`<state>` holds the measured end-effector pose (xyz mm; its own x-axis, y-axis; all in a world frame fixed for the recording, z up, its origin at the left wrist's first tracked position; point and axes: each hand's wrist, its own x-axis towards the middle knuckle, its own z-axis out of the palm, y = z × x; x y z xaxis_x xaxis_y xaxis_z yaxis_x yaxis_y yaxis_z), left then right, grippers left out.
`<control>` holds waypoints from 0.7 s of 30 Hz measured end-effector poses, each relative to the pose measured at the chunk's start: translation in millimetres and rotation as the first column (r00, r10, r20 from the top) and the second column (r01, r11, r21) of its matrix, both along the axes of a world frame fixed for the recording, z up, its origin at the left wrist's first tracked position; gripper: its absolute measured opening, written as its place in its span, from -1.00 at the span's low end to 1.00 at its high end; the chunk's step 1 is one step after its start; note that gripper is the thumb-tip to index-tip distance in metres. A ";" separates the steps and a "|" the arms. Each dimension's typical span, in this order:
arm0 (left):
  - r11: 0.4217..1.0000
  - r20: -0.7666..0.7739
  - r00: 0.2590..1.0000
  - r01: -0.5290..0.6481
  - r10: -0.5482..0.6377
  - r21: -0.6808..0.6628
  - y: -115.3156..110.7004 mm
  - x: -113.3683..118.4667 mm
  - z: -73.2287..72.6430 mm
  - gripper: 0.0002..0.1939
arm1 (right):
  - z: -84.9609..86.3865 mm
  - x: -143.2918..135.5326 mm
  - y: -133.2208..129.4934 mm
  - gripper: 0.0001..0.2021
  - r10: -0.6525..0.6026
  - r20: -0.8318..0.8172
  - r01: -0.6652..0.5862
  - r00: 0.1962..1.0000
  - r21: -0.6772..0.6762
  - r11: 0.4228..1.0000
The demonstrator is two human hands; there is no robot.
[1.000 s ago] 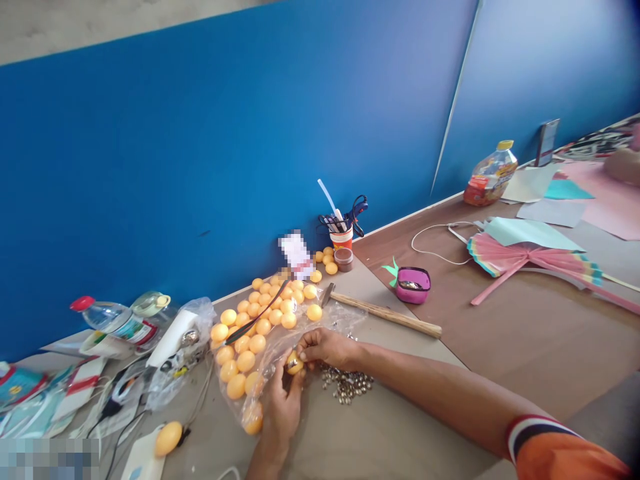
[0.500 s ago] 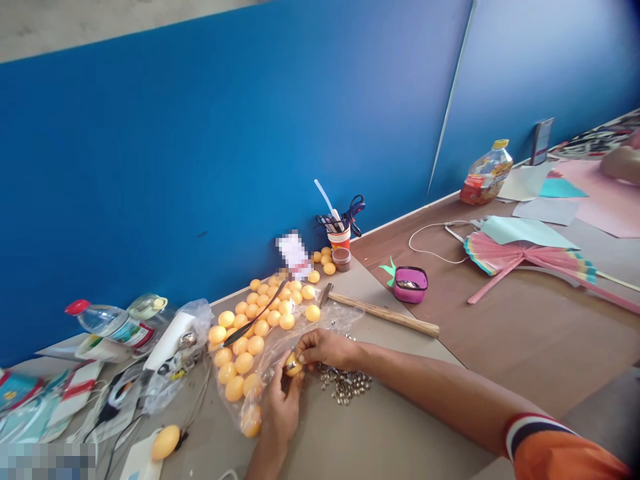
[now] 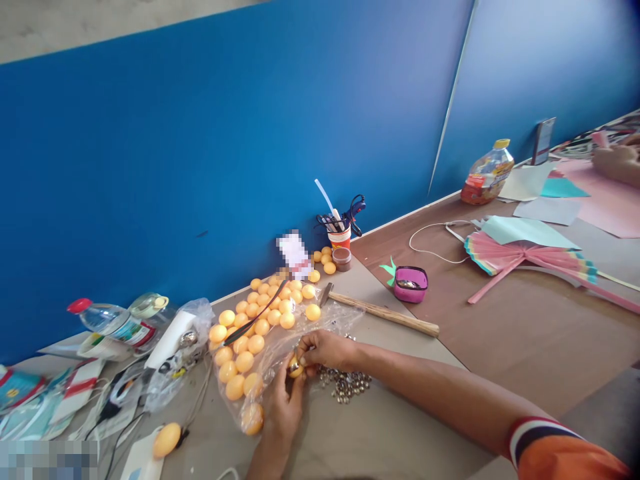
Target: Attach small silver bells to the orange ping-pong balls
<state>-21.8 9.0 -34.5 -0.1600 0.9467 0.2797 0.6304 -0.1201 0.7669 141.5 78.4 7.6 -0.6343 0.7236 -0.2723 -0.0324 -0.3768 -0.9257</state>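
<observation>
My left hand [image 3: 284, 408] is closed round an orange ping-pong ball [image 3: 295, 373], with a shiny metal piece at its surface. From the right, my right hand [image 3: 323, 350] pinches at the same ball with thumb and fingers; whether it also grips the metal piece is hidden. Just beyond my hands, several more orange balls [image 3: 245, 362] lie in and on a clear plastic bag [image 3: 280, 340]. Close by my right wrist is a heap of small silvery metal pieces [image 3: 347, 385]. A wooden-handled hammer [image 3: 383, 313] lies behind my right forearm.
A purple box [image 3: 411, 285] and a paper cup of tools [image 3: 339, 237] stand farther back. Bottles [image 3: 120, 325], cables and bags crowd the left. At right lie a pink paper fan [image 3: 525, 252], coloured sheets and a juice bottle [image 3: 487, 173]. Another person's hand [image 3: 620, 160] is far right.
My hands shift slightly while staying together on the ball. At the far right, the other person's hand has come further into view, with something pink beside it.
</observation>
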 end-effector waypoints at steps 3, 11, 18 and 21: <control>1.000 -0.043 0.999 0.009 -0.008 0.008 -1.8 3.1 2.7 -0.59 | 3.5 0.1 -2.0 -0.94 -0.011 0.029 0.011 1.000 0.008 1.000; 0.997 -0.085 0.996 0.047 -0.041 0.064 -3.2 3.1 4.9 -0.70 | 3.8 0.3 -3.8 -0.87 0.015 0.083 -0.021 0.996 0.077 0.997; 0.994 -0.149 0.988 0.064 -0.050 0.091 -3.4 0.0 0.6 -0.69 | 3.2 -3.1 -5.7 -0.85 -0.019 0.080 0.017 0.997 0.027 0.999; 0.995 -0.128 0.989 0.078 -0.070 0.057 -2.9 -0.6 -2.3 -0.66 | 0.5 -6.3 -6.6 -0.84 -0.033 0.080 0.032 0.996 0.008 0.999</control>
